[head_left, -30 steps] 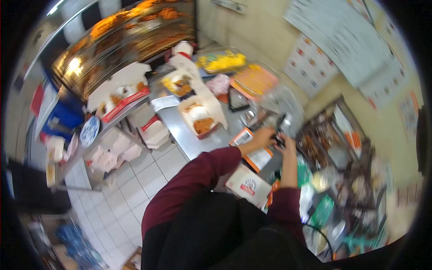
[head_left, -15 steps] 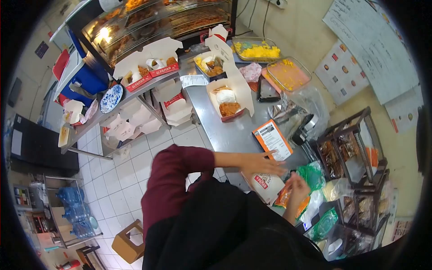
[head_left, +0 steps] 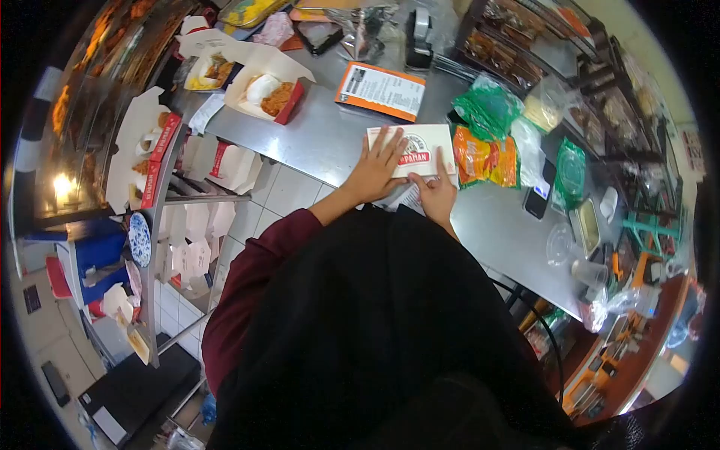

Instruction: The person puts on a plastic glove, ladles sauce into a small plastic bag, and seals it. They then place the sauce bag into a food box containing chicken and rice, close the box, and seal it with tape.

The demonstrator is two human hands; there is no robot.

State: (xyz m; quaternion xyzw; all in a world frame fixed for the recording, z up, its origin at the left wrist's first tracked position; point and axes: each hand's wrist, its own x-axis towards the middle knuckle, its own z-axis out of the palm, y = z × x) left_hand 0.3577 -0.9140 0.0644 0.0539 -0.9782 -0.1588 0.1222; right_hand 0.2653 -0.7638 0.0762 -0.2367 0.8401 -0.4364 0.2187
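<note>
Left hand (head_left: 373,171): fingers (head_left: 391,142) spread flat, palm down, pressed on near left part of white closed box (head_left: 416,148); nothing gripped.
Right hand (head_left: 436,193): forefinger extended onto near right edge of same box, remaining fingers curled over white paper slip (head_left: 405,196) at box's near edge; whether slip is pinched, cannot tell.
White closed box: flat, lid down, red printed logo on top, lying on steel table (head_left: 322,139) near its front edge, directly ahead of body.
Just right of box, touching or nearly so: orange snack packet (head_left: 484,157). Beyond that: green plastic bag (head_left: 487,109) and clear bag with pale contents (head_left: 544,112).
Just beyond box: orange-bordered printed card (head_left: 380,90), lying flat.
Farther left on table: open white box with rice and fried chicken (head_left: 268,86), lid raised; second open box (head_left: 206,69) behind it.
Right along table: dark phone (head_left: 540,196), green packet (head_left: 571,169), clear plastic cups (head_left: 574,259).
Far left: lower shelf with folded white-and-red boxes (head_left: 225,165); blue patterned plate (head_left: 139,238); heated display case with fried food (head_left: 82,97).
Sleeve: dark red, on left arm (head_left: 255,277); black garment covering torso.
</note>
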